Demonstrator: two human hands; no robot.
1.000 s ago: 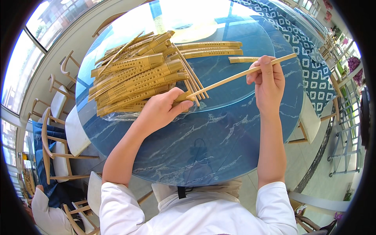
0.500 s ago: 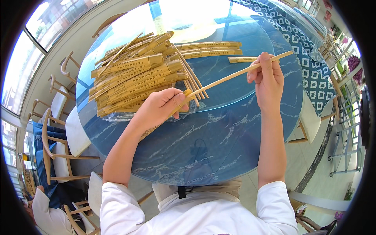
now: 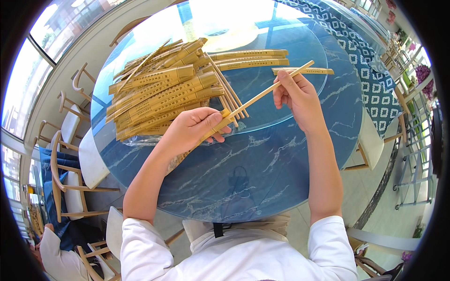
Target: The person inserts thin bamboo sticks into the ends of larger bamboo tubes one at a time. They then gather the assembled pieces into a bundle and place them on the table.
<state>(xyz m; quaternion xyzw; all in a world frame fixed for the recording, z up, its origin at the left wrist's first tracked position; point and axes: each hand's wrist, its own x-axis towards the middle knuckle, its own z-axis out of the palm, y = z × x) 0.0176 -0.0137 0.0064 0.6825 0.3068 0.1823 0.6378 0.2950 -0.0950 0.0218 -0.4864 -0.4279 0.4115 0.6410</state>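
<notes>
My left hand (image 3: 193, 127) is closed around a yellow-brown paper chopstick sleeve (image 3: 219, 124), which slants up to the right from below my wrist. In my right hand (image 3: 299, 97) a pair of pale wooden chopsticks (image 3: 258, 96) is pinched between thumb and fingers, near its upper end. The lower end of the chopsticks is inside the sleeve's mouth. Just beyond my right fingers lies a single sleeve (image 3: 319, 71) on the glass. A big heap of printed sleeves (image 3: 161, 96) is at the left, with several loose chopsticks (image 3: 226, 89) leaning along its right side.
Everything rests on a round blue marbled table (image 3: 243, 173) with a raised glass disc (image 3: 281, 110). Clear plastic (image 3: 140, 140) shows under the heap. Wooden chairs (image 3: 70, 178) stand at the left, and a patterned blue cloth (image 3: 375, 79) hangs at the right.
My right hand has moved left toward my left hand, and the chopsticks have slid further into the sleeve. The left hand has hardly moved.
</notes>
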